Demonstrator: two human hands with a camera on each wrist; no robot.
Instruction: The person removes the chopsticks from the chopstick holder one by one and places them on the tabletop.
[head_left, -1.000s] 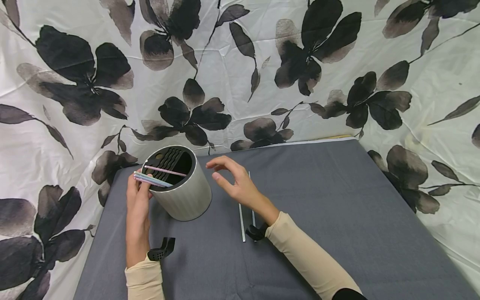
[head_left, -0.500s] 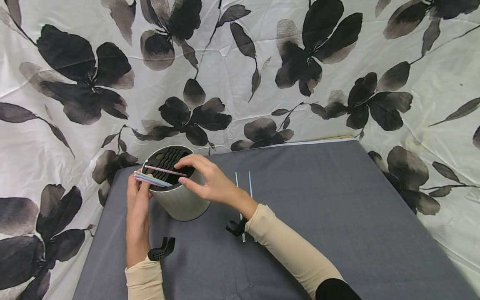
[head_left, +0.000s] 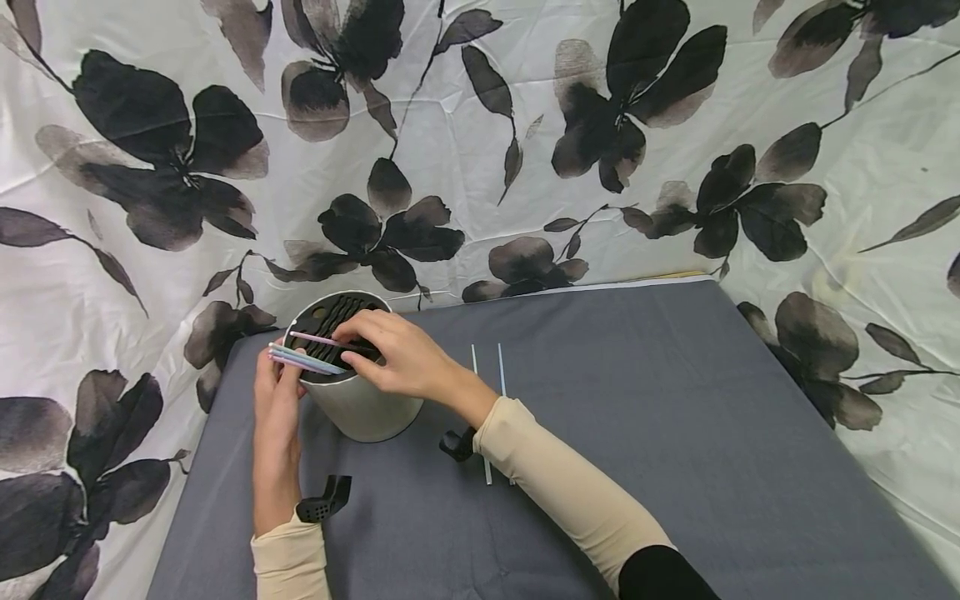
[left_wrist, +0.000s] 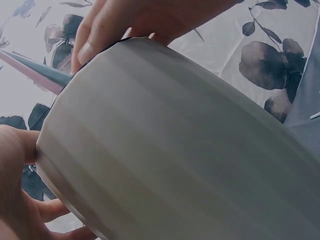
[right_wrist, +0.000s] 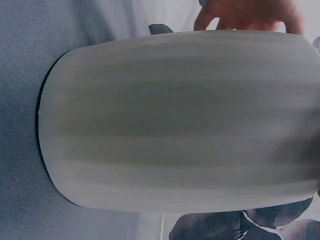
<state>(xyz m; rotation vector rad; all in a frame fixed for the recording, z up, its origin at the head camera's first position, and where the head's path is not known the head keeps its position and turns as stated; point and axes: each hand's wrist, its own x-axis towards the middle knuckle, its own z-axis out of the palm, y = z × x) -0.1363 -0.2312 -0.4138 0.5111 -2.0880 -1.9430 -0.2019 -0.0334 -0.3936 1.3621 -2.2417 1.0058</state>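
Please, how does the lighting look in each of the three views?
Head: bright, fairly even, with soft shadow on the grey table; left wrist: dimmer, the container looking greyish; right wrist: also dim, background pale behind the left hand.

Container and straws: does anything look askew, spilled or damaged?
Nothing looks visibly damaged. Slightly odd: one pink straw sits apart from the bundle of straws in the container, and two loose straws lie outside it on the table, perhaps deliberately.

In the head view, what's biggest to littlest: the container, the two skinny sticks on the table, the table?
1. Table
2. Container
3. Skinny sticks: both partly hidden and look alike, so I can't rank them.
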